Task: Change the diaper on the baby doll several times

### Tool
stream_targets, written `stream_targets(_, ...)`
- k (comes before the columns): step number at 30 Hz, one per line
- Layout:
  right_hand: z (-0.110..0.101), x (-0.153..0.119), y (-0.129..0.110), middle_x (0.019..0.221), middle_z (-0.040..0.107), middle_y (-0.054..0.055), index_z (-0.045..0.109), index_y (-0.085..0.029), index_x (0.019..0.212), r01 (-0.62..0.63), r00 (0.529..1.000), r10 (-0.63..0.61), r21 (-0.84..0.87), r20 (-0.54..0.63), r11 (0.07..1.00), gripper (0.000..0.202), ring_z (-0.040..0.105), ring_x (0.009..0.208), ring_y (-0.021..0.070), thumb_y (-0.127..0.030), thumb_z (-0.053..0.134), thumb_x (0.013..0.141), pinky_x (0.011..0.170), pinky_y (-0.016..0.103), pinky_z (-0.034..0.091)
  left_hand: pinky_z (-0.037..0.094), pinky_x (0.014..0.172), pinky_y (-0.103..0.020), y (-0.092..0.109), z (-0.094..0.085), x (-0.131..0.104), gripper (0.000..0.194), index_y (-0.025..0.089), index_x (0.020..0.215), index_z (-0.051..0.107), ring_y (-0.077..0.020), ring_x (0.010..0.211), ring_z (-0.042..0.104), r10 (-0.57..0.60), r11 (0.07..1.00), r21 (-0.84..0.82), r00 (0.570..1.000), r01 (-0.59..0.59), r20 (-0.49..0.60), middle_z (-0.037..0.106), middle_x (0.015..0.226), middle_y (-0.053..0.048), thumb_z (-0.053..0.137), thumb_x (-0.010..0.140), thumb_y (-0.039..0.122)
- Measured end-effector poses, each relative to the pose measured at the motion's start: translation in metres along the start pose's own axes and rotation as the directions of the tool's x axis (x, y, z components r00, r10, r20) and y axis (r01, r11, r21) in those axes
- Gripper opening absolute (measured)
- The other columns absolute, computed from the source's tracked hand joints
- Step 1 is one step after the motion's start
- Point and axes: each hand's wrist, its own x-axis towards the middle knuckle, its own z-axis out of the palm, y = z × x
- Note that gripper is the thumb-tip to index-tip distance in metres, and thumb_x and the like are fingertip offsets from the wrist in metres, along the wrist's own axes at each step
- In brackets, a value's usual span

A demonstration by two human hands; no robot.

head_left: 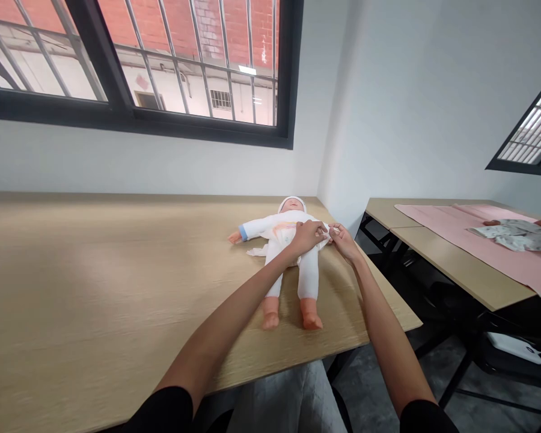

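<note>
A baby doll [292, 205] in a white cap lies on its back on the wooden table, its feet toward me. It wears a white outfit [310, 273] with a coloured print on the chest and a blue cuff. The doll's bare feet stick out of the trouser legs. A white flap of cloth [256, 251] lies spread beside its hip on the left. My left hand [310, 236] is closed over the doll's side, pinching the white cloth at the right. Close beside it, my right hand [342, 240] pinches the edge of the same cloth.
The wooden table [117, 288] reaches far to the left, below a barred window. To the right, past a gap, another table [471, 270] holds a pink mat [487, 249] and a second clothed doll [523, 234]. A white device [516, 347] rests on a black chair.
</note>
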Motion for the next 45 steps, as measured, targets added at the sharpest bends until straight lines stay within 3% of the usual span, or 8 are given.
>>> stream_targets(7, 0.003, -0.003, -0.006, 0.067, 0.058, -0.005, 0.046, -0.019, 0.112, 0.033, 0.999, -0.029, 0.13, -0.029, 0.991, 0.064, 0.054, 0.061, 0.0099, -0.055, 0.072, 0.066, 0.069, 0.024, 0.045, 0.034, 0.09, -0.04, 0.005, 0.001, -0.002, 0.011, 0.019, 0.085, 0.06, -0.0228, 0.096, 0.059, -0.026, 0.999, 0.045, 0.999, 0.028, -0.03, 0.069, 0.092, -0.002, 0.052, 0.08, 0.025)
stream_targets(14, 0.005, -0.005, -0.009, 0.068, 0.059, -0.005, 0.048, -0.02, 0.119, 0.006, 1.0, -0.009, 0.074, 0.03, 0.997, 0.067, 0.057, 0.066, 0.0112, -0.05, 0.074, 0.065, 0.071, 0.025, 0.045, 0.038, 0.083, -0.034, -0.001, 0.006, 0.002, 0.014, 0.021, 0.087, 0.059, -0.018, 0.088, 0.06, 0.007, 0.995, 0.096, 1.0, -0.006, -0.016, 0.069, 0.087, 0.003, 0.048, 0.079, 0.017)
stream_targets(22, 0.004, -0.005, -0.012, 0.064, 0.051, -0.006, 0.053, -0.02, 0.117, 0.026, 0.997, -0.021, 0.062, -0.081, 0.998, 0.06, 0.052, 0.061, 0.01, -0.046, 0.072, 0.066, 0.067, 0.023, 0.045, 0.035, 0.088, -0.043, -0.005, 0.004, -0.002, 0.023, 0.017, 0.096, 0.056, -0.0264, 0.103, 0.05, 0.012, 0.945, 0.326, 0.99, 0.035, -0.14, 0.062, 0.102, -0.012, 0.036, 0.086, 0.013)
stream_targets(28, 0.004, -0.003, -0.012, 0.057, 0.047, -0.009, 0.055, -0.018, 0.119, 0.017, 0.99, -0.004, 0.089, -0.138, 0.996, 0.062, 0.047, 0.055, 0.0081, -0.038, 0.072, 0.063, 0.064, 0.022, 0.043, 0.025, 0.105, -0.045, -0.008, 0.009, -0.016, 0.031, 0.018, 0.09, 0.064, -0.0232, 0.108, 0.051, 0.296, 0.838, 0.457, 0.952, -0.298, 0.077, 0.067, 0.098, -0.009, 0.034, 0.093, 0.027)
stream_targets(33, 0.002, -0.004, -0.014, 0.057, 0.049, -0.01, 0.046, -0.021, 0.13, 0.047, 0.983, -0.031, 0.086, -0.183, 0.995, 0.071, 0.047, 0.055, 0.0079, -0.033, 0.069, 0.064, 0.06, 0.022, 0.042, 0.022, 0.107, -0.051, -0.013, 0.016, -0.02, 0.035, 0.016, 0.092, 0.065, -0.025, 0.113, 0.051, 0.257, 0.793, 0.523, 0.95, -0.312, 0.178, 0.069, 0.097, -0.011, 0.033, 0.094, 0.029)
stream_targets(38, -0.003, -0.001, -0.006, 0.059, 0.053, -0.009, 0.032, -0.018, 0.142, 0.039, 0.941, -0.018, 0.054, -0.339, 0.998, 0.089, 0.048, 0.053, 0.0083, -0.031, 0.067, 0.061, 0.06, 0.023, 0.044, 0.039, 0.092, -0.037, -0.011, 0.018, -0.025, 0.031, 0.015, 0.11, 0.057, -0.0238, 0.103, 0.056, 0.317, 0.791, 0.526, 0.945, -0.313, 0.086, 0.06, 0.113, -0.014, 0.037, 0.094, 0.032)
stream_targets(42, -0.007, 0.0, -0.002, 0.059, 0.054, -0.009, 0.027, -0.016, 0.145, 0.019, 0.906, -0.013, 0.009, -0.422, 1.0, 0.094, 0.05, 0.053, 0.0094, -0.028, 0.065, 0.059, 0.057, 0.022, 0.044, 0.04, 0.089, -0.038, -0.008, 0.02, -0.03, 0.032, 0.014, 0.101, 0.059, -0.0257, 0.094, 0.057, 0.344, 0.737, 0.551, 0.919, -0.392, 0.194, 0.063, 0.096, -0.013, 0.042, 0.092, 0.039)
stream_targets(45, -0.005, 0.001, -0.004, 0.055, 0.052, -0.009, 0.024, -0.013, 0.146, 0.033, 0.877, -0.051, -0.046, -0.478, 0.998, 0.095, 0.05, 0.052, 0.0102, -0.027, 0.061, 0.06, 0.056, 0.023, 0.044, 0.04, 0.088, -0.036, -0.007, 0.02, -0.031, 0.032, 0.014, 0.101, 0.059, -0.0248, 0.093, 0.058, 0.339, 0.733, 0.557, 0.919, -0.391, 0.2, 0.064, 0.096, -0.012, 0.043, 0.092, 0.04)
